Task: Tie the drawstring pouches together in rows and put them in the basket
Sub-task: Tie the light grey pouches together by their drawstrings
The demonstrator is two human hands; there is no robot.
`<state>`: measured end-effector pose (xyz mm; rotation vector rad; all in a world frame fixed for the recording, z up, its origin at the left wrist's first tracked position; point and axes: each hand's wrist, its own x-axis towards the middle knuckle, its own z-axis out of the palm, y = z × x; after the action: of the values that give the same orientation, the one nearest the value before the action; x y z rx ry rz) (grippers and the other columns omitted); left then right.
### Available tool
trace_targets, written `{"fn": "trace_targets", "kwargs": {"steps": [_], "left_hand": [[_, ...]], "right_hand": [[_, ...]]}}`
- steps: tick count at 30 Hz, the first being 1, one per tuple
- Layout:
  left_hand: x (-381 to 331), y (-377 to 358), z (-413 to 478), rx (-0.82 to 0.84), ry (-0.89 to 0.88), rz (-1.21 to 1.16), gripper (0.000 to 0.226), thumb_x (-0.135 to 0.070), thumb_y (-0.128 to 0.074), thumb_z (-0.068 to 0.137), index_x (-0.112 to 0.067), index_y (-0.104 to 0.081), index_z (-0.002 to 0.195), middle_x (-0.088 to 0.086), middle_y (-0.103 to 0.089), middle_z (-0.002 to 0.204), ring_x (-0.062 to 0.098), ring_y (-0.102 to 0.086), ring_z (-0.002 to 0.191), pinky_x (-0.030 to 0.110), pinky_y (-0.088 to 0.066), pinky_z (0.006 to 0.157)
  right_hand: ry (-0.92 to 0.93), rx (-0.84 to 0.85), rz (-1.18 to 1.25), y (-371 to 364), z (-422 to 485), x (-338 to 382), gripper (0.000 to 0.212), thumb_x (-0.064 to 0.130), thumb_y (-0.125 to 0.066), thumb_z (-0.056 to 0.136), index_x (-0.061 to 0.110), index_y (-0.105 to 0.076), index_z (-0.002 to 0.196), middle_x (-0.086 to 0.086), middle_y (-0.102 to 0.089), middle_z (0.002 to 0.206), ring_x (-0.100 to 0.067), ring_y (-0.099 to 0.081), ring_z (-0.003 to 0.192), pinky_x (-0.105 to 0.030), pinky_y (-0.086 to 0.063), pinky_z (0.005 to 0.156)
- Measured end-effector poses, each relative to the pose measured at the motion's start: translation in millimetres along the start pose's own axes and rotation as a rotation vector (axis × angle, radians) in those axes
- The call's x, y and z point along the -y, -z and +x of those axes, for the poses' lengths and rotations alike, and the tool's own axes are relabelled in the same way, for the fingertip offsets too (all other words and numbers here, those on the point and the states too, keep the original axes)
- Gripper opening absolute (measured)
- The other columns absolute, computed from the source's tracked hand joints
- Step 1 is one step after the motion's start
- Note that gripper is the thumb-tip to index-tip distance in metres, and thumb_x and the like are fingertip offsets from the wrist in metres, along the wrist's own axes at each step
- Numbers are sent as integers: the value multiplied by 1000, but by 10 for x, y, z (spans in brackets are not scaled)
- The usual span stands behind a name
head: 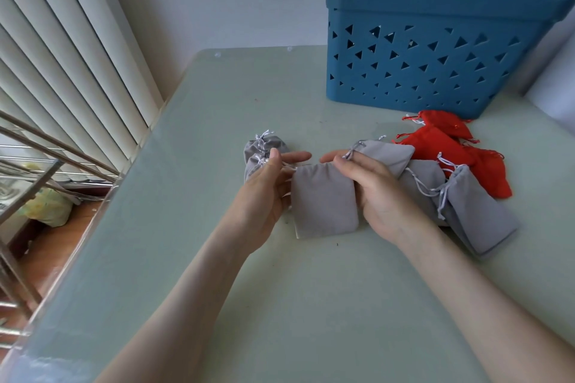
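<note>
A grey drawstring pouch point(323, 199) lies flat on the table between my hands. My left hand point(270, 183) pinches its white cord at the left edge, beside a small bunch of grey pouches point(258, 149). My right hand point(370, 193) rests over the pouch's right edge and holds another grey pouch point(389, 154) by its gathered neck. More grey pouches point(479, 211) lie to the right, with red pouches point(435, 143) behind them. The blue basket point(435, 65) stands at the back right.
The pale green table point(217, 258) ends at a left edge next to metal railing bars point(37, 146) and vertical blinds point(62, 56). A white wall stands behind the table, and the basket sits close to it.
</note>
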<state>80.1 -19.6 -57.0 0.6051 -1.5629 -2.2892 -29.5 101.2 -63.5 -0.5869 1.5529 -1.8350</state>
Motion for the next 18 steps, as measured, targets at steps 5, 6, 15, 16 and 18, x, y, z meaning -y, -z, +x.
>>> {"fn": "trace_targets", "kwargs": {"steps": [5,6,15,16,18], "left_hand": [[-12,16,0,5,-48,-48,41,-37,-31,102,-20,-68,95,-3,-71,90,10,-63,85,26,-46,80],[-15,22,0,8,-54,-59,41,-36,-31,102,-20,-69,95,-3,-71,91,10,-63,84,25,-45,80],[-12,20,32,-27,-211,-245,50,-32,-23,104,-11,-59,76,4,-72,83,12,-66,94,23,-45,90],[-11,9,30,-37,-229,-274,49,-32,-22,104,-10,-53,72,4,-69,75,13,-67,91,23,-47,89],[-18,-12,25,-55,-244,-327,48,-30,-23,104,-11,-45,66,2,-58,56,14,-67,75,23,-51,80]], "right_hand": [[-33,-12,87,11,45,-10,30,31,-44,99,12,-64,87,-9,-62,87,-18,-58,86,-31,-42,76],[-28,-14,114,4,38,-3,30,28,-41,100,12,-63,87,-7,-61,84,-16,-58,82,-29,-43,74],[-75,-131,375,79,79,26,30,19,-37,102,15,-51,76,3,-70,76,-8,-64,74,-19,-49,67],[-86,-143,414,97,85,28,31,18,-36,102,15,-48,74,3,-71,75,-7,-66,73,-19,-51,67],[-92,-148,487,133,100,29,32,15,-35,103,14,-46,72,2,-70,71,-8,-68,72,-18,-54,67]]}}
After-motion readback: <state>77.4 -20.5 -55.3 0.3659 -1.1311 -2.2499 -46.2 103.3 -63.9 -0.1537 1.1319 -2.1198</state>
